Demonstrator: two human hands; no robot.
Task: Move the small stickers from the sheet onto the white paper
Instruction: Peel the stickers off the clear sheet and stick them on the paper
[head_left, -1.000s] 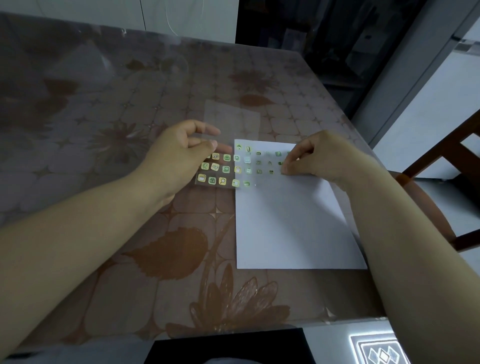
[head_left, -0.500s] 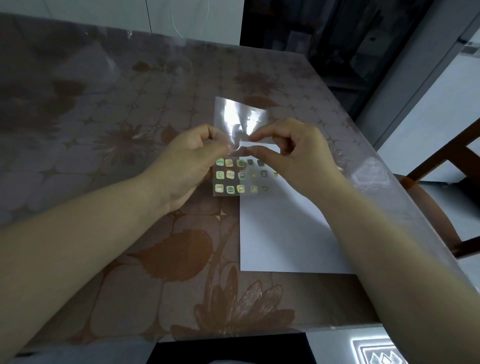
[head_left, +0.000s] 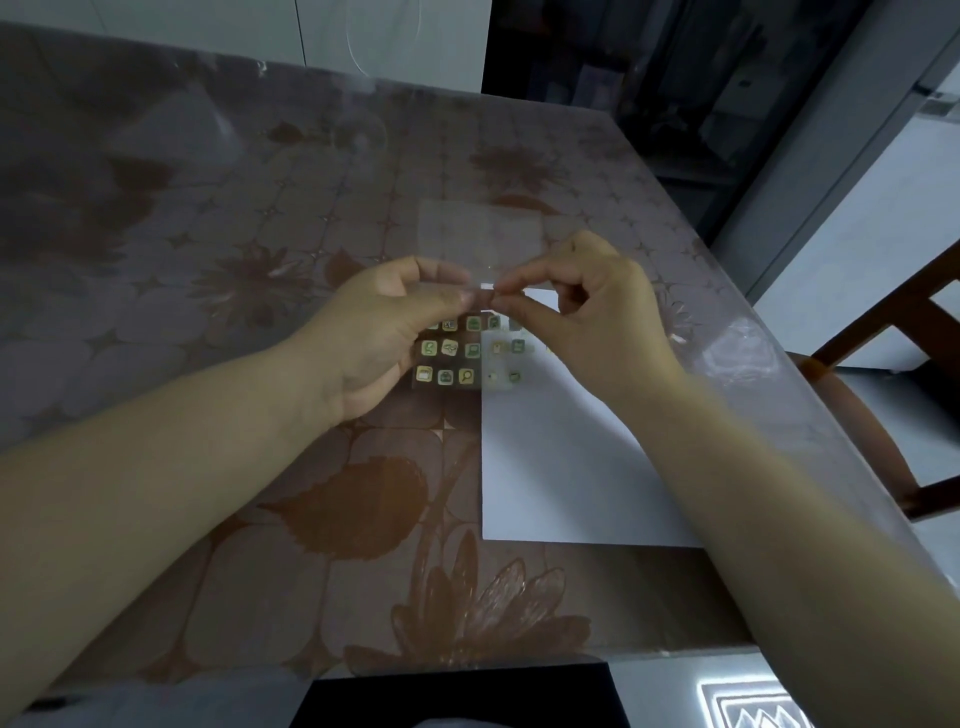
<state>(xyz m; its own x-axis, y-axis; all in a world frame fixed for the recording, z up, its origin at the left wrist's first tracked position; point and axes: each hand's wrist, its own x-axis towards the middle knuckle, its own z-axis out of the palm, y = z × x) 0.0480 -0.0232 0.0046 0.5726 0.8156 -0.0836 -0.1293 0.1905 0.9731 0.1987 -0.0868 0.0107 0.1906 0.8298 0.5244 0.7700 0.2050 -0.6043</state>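
Clear sticker sheet (head_left: 470, 351) | left hand (head_left: 382, 332) pinching it, 9 o'clock | right hand (head_left: 589, 322) pinching it, 3 o'clock | white paper (head_left: 561, 467) underneath

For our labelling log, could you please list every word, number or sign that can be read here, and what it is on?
No readable text anywhere.
Sticker sheet: green and yellow icon stickers; lettering, if any, is too small to read.
White paper: no writing visible.
Lit panel, bottom right: pattern only, no letters.
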